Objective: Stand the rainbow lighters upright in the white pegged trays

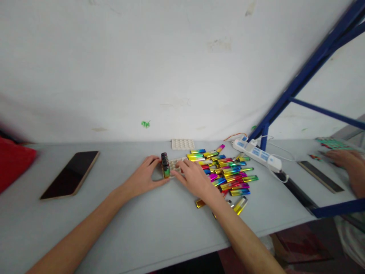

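One left hand (144,175), one right hand (194,179) at one tray (172,164); one phone (71,175)

No wording, brand or number can be made out with certainty. The power strip (273,163) carries blue-and-white labels (256,151) set along its upper face — one near its far end, others between there and its near end — and their print is too small and soft to read. On the wall (182,76), well to the left of the power strip, is a green mark (145,124), and a smaller green patch (253,128) shows just above the strip, partly behind the blue frame (288,91) — neither forms a letter or figure that can be read.
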Demonstrator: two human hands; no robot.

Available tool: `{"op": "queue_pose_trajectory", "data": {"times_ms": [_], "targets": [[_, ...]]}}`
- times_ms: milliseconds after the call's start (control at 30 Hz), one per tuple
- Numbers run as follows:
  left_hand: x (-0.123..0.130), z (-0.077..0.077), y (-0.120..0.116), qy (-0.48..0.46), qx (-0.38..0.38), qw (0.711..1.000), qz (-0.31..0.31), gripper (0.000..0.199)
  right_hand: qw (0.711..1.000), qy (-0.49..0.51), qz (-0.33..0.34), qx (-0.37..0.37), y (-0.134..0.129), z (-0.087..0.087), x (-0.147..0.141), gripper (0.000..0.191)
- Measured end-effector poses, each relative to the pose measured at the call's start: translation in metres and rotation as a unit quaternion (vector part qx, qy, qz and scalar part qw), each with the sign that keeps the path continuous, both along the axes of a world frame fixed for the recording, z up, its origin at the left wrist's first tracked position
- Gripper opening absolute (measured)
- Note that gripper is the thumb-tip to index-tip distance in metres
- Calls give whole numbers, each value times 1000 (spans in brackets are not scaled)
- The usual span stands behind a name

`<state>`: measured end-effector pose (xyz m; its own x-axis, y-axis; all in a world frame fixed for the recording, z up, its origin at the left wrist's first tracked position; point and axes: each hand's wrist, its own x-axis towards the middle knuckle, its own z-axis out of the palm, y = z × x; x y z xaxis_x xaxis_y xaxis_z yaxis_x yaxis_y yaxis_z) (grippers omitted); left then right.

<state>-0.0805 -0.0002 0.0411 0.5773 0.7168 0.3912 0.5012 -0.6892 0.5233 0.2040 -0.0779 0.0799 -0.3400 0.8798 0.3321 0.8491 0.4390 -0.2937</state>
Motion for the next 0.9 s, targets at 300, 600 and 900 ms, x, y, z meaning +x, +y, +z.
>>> {"op": "queue_pose_trajectory", "data": {"times_ms": [300, 600, 900], "targets": [[3, -2, 0, -12, -9, 1000, 5, 59, 998, 31, -52, -27, 12, 4, 131, 26], [2, -2, 3, -32, -14, 999, -8, 59, 993, 47, -69, -78, 9, 21, 135, 8], [-14, 0, 4, -15, -12, 998, -52, 70, 823, 549, -84, -119, 21, 37, 55, 72]]}}
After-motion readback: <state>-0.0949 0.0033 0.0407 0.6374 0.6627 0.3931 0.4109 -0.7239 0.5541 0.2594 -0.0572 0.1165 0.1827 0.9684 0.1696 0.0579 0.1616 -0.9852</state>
